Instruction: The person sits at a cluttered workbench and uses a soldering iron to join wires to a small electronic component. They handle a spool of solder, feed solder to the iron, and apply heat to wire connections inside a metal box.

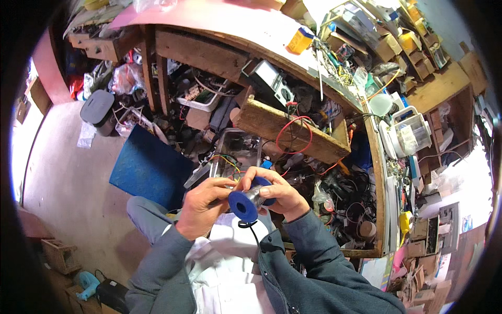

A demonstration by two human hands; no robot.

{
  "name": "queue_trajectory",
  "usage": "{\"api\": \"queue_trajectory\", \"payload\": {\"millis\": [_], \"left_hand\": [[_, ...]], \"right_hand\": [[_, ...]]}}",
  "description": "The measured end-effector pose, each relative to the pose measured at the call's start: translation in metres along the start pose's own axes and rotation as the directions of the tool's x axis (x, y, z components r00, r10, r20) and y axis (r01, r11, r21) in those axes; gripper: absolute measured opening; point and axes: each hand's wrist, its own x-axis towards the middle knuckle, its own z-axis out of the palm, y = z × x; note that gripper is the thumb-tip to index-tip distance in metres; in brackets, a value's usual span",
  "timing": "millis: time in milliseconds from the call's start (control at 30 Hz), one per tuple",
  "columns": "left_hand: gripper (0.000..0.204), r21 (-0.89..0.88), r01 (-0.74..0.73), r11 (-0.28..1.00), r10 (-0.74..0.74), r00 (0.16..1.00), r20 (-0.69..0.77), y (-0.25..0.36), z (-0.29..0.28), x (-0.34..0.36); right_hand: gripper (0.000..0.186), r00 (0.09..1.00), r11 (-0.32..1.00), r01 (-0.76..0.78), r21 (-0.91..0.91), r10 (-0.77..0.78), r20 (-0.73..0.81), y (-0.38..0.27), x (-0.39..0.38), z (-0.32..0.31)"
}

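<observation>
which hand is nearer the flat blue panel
Left. The left hand is just to the lower right of the flat blue panel in the picture; the right hand is farther right, holding the blue-ended spool.

Single head-worn fisheye view, facing steeply down, left hand (203, 207) and right hand (284, 194) close below, bench (246, 32) curving farther off.

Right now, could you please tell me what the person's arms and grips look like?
The left sleeve and right sleeve are long, plain and dark blue-grey, reaching the wrists. The left grip and right grip are ungloved, with no markings visible.
</observation>
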Motion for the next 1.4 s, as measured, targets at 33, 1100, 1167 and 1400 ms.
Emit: {"api": "queue_trajectory", "payload": {"millis": [33,1100,1167,1400], "left_hand": [[0.025,0.038,-0.018,0.999,0.019,1.0,-0.014,-0.002,-0.004,0.0],[0.012,0.607,-0.064,0.792,0.064,0.998,0.022,0.032,-0.043,0.012],[0.012,0.624,-0.044,0.78,0.074,0.997,-0.022,0.029,-0.046,0.011],[0.01,0.606,0.025,0.795,0.045,0.994,-0.1,0.033,-0.055,0.009]], "right_hand": [[0.037,0.999,0.997,-0.038,-0.07,0.039,0.013,-0.005,0.001,0.0],[0.019,0.335,0.585,0.27,-0.765,-0.802,-0.495,-0.109,-0.031,-0.07],[0.021,0.362,0.618,0.335,-0.711,-0.781,-0.509,-0.107,-0.025,-0.08],[0.023,0.376,0.596,0.375,-0.71,-0.798,-0.471,-0.108,0.017,-0.103]]}}
